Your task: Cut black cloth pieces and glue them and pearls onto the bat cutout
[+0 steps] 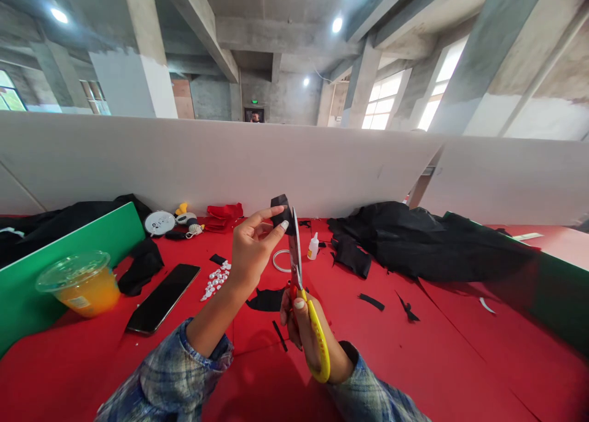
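Between the thumb and fingers of my left hand [252,245] is a small piece of black fabric [280,202], held up above the table. My right hand [310,327] grips a pair of scissors [296,256] with yellow and red handles, its blades pointing up. The blades stand right beside the fabric's right edge; whether they touch it I cannot tell. Below my hands lie a larger black fabric piece [265,300] and a thin black strip [279,336]. A white ring [275,262] is partly behind the scissors, near a small glue bottle [313,248].
Left on the red table [368,360] are a phone [163,298], a lidded cup of orange drink [87,287], white beads [215,282] and a green divider [124,232]. Black cloth [414,241] is heaped at right, with scraps [407,308] before it. A white partition [230,164] stands behind.
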Motion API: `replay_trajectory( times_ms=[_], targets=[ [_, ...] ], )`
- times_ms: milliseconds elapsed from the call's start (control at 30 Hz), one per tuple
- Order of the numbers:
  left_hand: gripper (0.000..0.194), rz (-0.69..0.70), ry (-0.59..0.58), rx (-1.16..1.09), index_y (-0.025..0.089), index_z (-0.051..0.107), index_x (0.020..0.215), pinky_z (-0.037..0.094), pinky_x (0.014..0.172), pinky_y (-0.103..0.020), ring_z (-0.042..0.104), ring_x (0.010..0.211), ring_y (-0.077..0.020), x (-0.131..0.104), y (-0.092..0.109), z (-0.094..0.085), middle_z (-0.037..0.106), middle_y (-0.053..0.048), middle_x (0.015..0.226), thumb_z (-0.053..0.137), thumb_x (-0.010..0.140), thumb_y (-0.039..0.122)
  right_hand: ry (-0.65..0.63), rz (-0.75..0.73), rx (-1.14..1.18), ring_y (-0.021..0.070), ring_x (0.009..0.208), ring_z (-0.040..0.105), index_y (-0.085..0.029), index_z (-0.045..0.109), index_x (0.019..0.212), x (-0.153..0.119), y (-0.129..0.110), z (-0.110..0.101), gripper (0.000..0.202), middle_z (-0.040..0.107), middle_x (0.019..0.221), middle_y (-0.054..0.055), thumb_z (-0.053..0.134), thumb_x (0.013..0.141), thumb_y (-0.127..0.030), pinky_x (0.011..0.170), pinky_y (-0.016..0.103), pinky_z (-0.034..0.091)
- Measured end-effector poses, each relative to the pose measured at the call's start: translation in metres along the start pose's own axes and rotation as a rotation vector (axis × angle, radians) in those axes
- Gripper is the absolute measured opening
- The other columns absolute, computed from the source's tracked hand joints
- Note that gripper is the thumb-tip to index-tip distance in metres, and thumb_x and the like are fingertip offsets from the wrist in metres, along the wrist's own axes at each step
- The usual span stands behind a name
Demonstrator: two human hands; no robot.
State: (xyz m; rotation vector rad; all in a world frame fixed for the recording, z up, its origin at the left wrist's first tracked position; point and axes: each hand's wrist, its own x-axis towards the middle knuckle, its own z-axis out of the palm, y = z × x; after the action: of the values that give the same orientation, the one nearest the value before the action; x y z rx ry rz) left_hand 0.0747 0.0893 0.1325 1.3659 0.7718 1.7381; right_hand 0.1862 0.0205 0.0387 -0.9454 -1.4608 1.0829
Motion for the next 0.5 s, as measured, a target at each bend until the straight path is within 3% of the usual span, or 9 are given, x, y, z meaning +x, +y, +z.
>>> replay_trajectory(
  times_ms=[500],
  targets=[
    [0.026,0.020,-0.021,0.023,0.024,0.074,0.095,0.047,0.056,-0.023,0.055,0.059,-0.0107,0.0009,0.0044,-0.0009,0.066,0.000,0.069,0.074,0.069,0.021,0.010,0.070,0.091,0.0028,0.034,0.027,-0.019,0.046,0.069,0.0007,0.0053,0.0013,0.063,0.042,0.053,-0.006,0.037,0.080,-0.080,0.031,0.017,0.018]
  ],
)
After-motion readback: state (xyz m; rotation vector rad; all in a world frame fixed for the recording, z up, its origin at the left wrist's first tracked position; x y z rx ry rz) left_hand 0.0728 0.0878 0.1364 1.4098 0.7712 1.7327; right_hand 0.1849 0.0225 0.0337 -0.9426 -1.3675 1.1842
